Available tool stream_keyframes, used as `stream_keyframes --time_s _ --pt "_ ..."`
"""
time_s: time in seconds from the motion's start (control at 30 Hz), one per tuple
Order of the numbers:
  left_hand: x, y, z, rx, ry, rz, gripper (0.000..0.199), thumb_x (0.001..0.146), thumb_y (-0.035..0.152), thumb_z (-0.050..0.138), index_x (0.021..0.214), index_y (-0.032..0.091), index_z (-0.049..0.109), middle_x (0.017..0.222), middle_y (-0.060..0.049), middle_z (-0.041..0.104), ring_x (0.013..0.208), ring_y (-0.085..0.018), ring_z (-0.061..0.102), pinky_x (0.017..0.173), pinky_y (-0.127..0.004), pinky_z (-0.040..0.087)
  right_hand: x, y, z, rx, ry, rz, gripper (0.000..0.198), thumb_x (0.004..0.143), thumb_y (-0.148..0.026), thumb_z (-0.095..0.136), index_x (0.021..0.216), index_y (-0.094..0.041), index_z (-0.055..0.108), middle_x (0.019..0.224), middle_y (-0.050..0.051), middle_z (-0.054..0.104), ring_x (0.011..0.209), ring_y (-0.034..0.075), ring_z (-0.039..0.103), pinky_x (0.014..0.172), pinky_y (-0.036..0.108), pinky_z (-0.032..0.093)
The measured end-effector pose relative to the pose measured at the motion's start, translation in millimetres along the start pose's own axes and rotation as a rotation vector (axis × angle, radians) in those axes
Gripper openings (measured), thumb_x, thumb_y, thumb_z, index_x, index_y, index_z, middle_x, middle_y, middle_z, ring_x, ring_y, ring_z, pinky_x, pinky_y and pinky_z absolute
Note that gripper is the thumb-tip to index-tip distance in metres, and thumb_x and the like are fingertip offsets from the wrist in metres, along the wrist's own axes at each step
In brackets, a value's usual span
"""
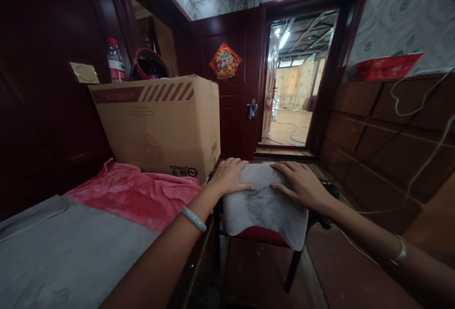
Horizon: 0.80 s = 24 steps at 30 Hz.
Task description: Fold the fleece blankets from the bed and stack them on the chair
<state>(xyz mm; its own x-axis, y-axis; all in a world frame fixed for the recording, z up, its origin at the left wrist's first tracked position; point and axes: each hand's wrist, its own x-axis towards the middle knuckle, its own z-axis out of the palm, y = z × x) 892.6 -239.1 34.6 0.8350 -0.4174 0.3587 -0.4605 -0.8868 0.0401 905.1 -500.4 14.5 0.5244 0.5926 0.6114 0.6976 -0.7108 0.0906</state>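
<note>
A grey-white plush cloth [265, 204] lies over the seat of a chair with a red cushion [261, 235] and dark legs [293, 271]. Its front edge hangs down past the cushion. My left hand [231, 176] rests on the cloth's far left side, fingers stretched out and thumb apart. On the far right side lies my right hand [298, 183], its fingers spread and pointing inward. Between the two thumbs a strip of cloth is visible. Neither hand shows a grip on it, though the left fingertips partly go past its edge.
Left of the chair, a pink blanket [138, 190] and a grey cover [81, 252] lie before a large cardboard box [156, 129]. A bottle [115, 62] stands behind the box's top edge. Brown boxes [391, 157] line the right wall, with a white cable [428, 164] hanging down. A doorway opens ahead.
</note>
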Motion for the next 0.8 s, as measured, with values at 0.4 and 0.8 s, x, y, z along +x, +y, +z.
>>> stream_keyframes --time_s 0.4,0.8 --pt "-5 3 13 0.101 0.045 0.016 0.077 0.075 0.069 0.070 0.132 0.020 0.054 0.115 -0.012 0.062 0.108 -0.031 0.055 0.095 -0.044 0.044 26 -17 10 -0.200 -0.147 -0.064 0.062 0.098 -0.065 0.036 0.130 -0.017 0.057 0.099 0.015 0.066 0.091 0.033 0.062 0.074 0.039 0.043" --pt "-34 2 7 0.048 0.075 -0.023 0.092 0.076 0.048 0.078 0.152 0.028 0.031 0.160 -0.016 0.030 0.142 -0.036 0.037 0.113 -0.055 0.035 -11 18 2 -0.156 -0.039 -0.121 0.080 0.090 -0.072 0.046 0.149 -0.019 0.043 0.130 0.018 0.060 0.111 0.036 0.057 0.093 0.048 0.044"
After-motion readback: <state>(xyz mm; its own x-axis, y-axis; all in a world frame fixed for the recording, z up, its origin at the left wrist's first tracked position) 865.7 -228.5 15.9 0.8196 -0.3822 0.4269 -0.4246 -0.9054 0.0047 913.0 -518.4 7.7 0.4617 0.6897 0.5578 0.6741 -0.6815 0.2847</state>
